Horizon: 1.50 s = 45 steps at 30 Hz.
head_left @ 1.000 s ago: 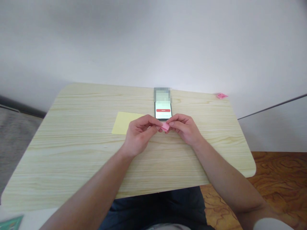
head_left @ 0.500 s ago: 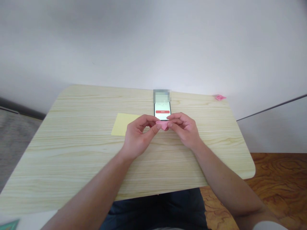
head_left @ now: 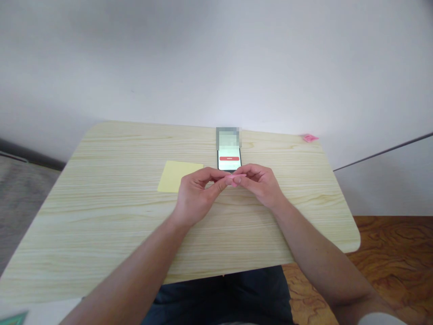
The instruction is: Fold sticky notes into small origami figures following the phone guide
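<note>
A small folded piece of pink paper [head_left: 234,183] is pinched between both hands above the middle of the table. My left hand [head_left: 198,194] grips its left side with thumb and fingers. On the other side, my right hand [head_left: 260,183] is closed on the paper too, the two thumbs nearly touching in front. Most of the paper is hidden by the fingers. Just beyond the fingertips stands a phone [head_left: 229,163] with a lit screen and a red bar. A yellow paper sheet [head_left: 171,177] lies left of my left hand, partly behind it.
The light wood-grain table [head_left: 101,216] has rounded corners and meets a white wall [head_left: 216,63] at the back. Near the far right corner lies another folded pink paper piece [head_left: 310,138]. A green-edged item [head_left: 15,318] shows at the lower left.
Both hands have come slightly nearer together and lower in view. The thumbs have closed in over the pink paper, hiding more of it.
</note>
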{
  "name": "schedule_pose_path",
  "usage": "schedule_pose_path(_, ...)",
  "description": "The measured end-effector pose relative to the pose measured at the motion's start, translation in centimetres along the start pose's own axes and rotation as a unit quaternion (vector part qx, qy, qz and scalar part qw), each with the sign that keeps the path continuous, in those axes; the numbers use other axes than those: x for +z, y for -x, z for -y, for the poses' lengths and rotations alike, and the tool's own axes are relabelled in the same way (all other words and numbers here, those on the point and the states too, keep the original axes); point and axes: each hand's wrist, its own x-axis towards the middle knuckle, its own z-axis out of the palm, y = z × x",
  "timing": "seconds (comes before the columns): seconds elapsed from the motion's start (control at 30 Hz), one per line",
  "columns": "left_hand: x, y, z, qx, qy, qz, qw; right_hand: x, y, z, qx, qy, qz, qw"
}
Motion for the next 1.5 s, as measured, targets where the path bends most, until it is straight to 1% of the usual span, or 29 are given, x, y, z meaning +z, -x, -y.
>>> schedule_pose_path(0.2, -0.01, -0.10, -0.27, -0.031, 0.020, 0.009, 0.999, -0.13, -0.02, 0.46, -0.013, 0.007, 0.021, 1.000)
schedule_pose_path(0.33, -0.11, -0.13, -0.49, -0.045, 0.025, 0.024, 0.998, -0.27, 0.04, 0.51, -0.017, 0.017, 0.035, 0.999)
schedule_pose_path(0.5, -0.31, -0.16, -0.19, -0.037, 0.021, 0.027, 0.999, -0.13, 0.19, 0.05, 0.007, 0.010, 0.033, 0.999)
schedule_pose_path(0.6, -0.29, -0.17, -0.08, -0.036, 0.013, 0.027, 0.999, -0.01, 0.26, -0.05, 0.017, 0.028, 0.027, 0.999)
schedule_pose_path(0.93, -0.20, -0.01, -0.24, -0.024, 0.036, 0.058, 0.997, -0.11, 0.21, 0.10, 0.004, 0.018, 0.036, 0.999)
schedule_pose_path(1.07, -0.28, -0.08, -0.28, -0.018, 0.032, 0.058, 0.998, -0.25, 0.26, 0.21, -0.001, 0.032, 0.037, 0.999)
schedule_pose_path(1.23, -0.36, -0.25, -0.20, -0.016, 0.038, 0.040, 0.998, -0.41, 0.36, 0.71, -0.011, 0.064, 0.041, 0.997)
schedule_pose_path(1.37, -0.26, -0.25, -0.17, -0.024, 0.043, 0.034, 0.998, -0.26, 0.47, 0.86, -0.028, 0.080, 0.025, 0.996)
schedule_pose_path(1.5, -0.09, -0.18, -0.24, -0.016, 0.040, 0.027, 0.999, 0.05, 0.56, 0.93, -0.060, 0.083, 0.003, 0.995)
